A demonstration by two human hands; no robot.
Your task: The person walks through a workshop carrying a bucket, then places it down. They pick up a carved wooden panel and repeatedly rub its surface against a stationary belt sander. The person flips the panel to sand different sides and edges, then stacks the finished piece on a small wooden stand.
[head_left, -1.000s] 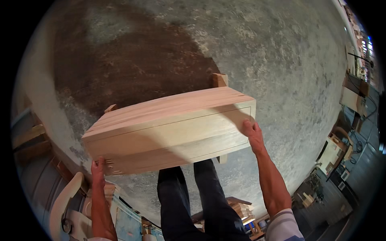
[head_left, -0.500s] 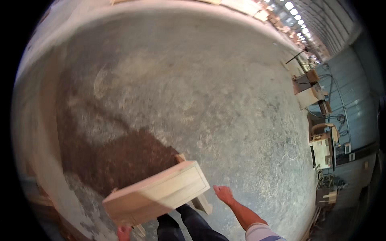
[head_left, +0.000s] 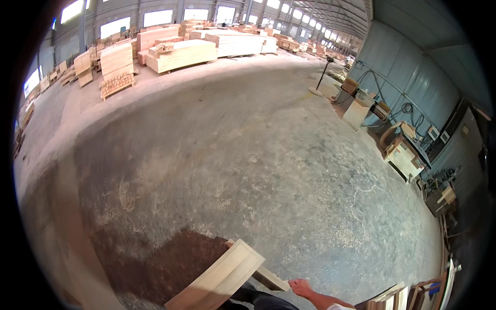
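A long pale wooden box-shaped piece (head_left: 219, 276) lies slanted at the lower edge, a thin line marked along the border of its face. A wooden bar (head_left: 271, 279) passes beneath it and sticks out on both sides. My right hand (head_left: 301, 287) is beside the bar's right end, its fingers curled. In this view the fingertips meet that end; whether they grip it is not visible. My left hand is out of the picture. Part of my dark-trousered legs (head_left: 258, 297) shows behind the wooden piece.
Upright boards and frames (head_left: 392, 299) stand at the lower right. A machine with a pale cabinet (head_left: 405, 160) and a hose is by the blue-grey wall (head_left: 398, 67). A thin stand (head_left: 321, 77) rises farther off. Stacked timber (head_left: 181, 54) lines the far side of the concrete floor (head_left: 248, 155).
The view has tipped up, bringing the far hall into sight. The wooden piece sits lower in the picture and more steeply slanted. My left hand has left view; my right hand appears nearer the bar's end.
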